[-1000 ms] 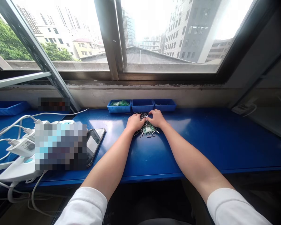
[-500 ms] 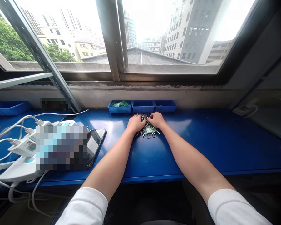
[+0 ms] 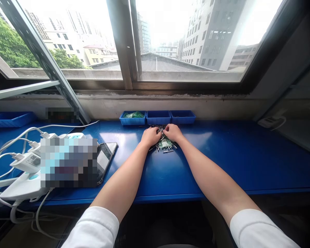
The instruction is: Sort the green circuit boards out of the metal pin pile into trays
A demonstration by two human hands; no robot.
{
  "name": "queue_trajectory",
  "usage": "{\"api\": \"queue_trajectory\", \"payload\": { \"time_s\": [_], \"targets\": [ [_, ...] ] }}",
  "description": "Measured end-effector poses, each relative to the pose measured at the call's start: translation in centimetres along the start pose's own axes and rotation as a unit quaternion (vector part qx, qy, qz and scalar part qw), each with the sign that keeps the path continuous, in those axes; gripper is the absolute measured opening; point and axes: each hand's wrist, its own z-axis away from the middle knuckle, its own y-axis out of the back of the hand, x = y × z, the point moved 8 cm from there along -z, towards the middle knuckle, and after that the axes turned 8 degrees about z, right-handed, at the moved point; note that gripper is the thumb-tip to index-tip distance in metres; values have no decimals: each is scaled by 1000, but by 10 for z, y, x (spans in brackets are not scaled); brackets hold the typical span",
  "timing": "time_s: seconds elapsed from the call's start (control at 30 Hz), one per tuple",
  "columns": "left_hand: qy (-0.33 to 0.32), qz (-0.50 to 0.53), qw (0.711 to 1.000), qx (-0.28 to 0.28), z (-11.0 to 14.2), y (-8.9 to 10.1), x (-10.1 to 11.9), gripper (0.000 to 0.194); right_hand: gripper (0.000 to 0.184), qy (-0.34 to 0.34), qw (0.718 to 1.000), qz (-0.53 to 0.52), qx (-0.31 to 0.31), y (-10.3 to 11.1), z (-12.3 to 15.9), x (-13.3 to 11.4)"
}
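Observation:
A loose heap of thin metal pins (image 3: 167,151), dark and silvery, lies on the blue table, with some green-tinted clear plastic (image 3: 165,143) among it. My left hand (image 3: 151,136) rests at the heap's left side, its fingers curled in over the pins. From the right, my right hand (image 3: 172,132) reaches into the same heap with thumb and fingers pinched together. The two hands are close but apart at the fingertips. Whatever small piece each one grips is too small and covered to make out.
Three blue bins stand behind the heap: a left bin (image 3: 132,121) with green plastic packets, a middle bin (image 3: 158,120) and a right bin (image 3: 183,120). A phone (image 3: 107,160) and a white power strip (image 3: 23,187) with plugs and cables lie left on the table (image 3: 222,148).
Both hands stay at the heap in nearly the same pose. The whole view has shifted very slightly; no pin has visibly been moved away.

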Motion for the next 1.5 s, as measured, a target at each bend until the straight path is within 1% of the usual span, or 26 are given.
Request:
{"api": "queue_trajectory", "payload": {
  "time_s": [0.13, 0.3, 0.47, 0.63, 0.77, 0.87, 1.0, 1.07, 1.13, 1.2, 1.27, 1.33, 1.4, 1.5],
  "targets": [
    [1, 14, 1000, 6, -2, -1, -2, 31, 18, 4, 1000, 12, 16, 1, -1, 0],
    [17, 28, 999, 19, -3, -3, -9, 31, 16, 18, 1000, 17, -7, -1, -1, -3],
    [7, 17, 1000, 16, -3, -4, -7, 30, 16, 28, 999, 15, -15, -2, -1, -4],
    [7, 21, 1000, 17, -3, -2, -6, 29, 15, 13, 1000, 23, -12, 0, -1, -4],
    [8, 19, 1000, 18, -3, -2, -6, 29, 16, -12, 997, 74, -34, -2, 0, -8],
    [9, 18, 1000, 19, -2, -2, -5, 29, 19, -25, 994, 96, -37, -4, 1, -10],
    [11, 15, 1000, 16, -2, -1, -5, 30, 20, -33, 998, 46, -26, -6, 1, -8],
    [8, 13, 1000, 16, -2, 0, -4, 29, 19, -24, 1000, 9, -12, -4, 1, -8],
    [4, 10, 1000, 17, -1, 1, -2, 28, 16, 4, 1000, -27, 13, 1, 2, -12],
    [1, 9, 1000, 27, -1, 4, -1, 29, 12, 49, 996, -63, 43, 8, 4, -19],
    [-5, 16, 998, 56, 0, 10, 2, 31, 9, 95, 988, -107, 67, 15, 8, -25],
    [-20, 38, 995, 89, 1, 16, 6, 34, 8, 117, 977, -162, 72, 20, 10, -29],
    [-41, 67, 991, 106, 1, 20, 12, 33, 14, 108, 969, -212, 64, 21, 10, -27],
    [-71, 103, 988, 94, 2, 20, 20, 28, 26, 71, 961, -261, 53, 21, 9, -21]
  ]
}}
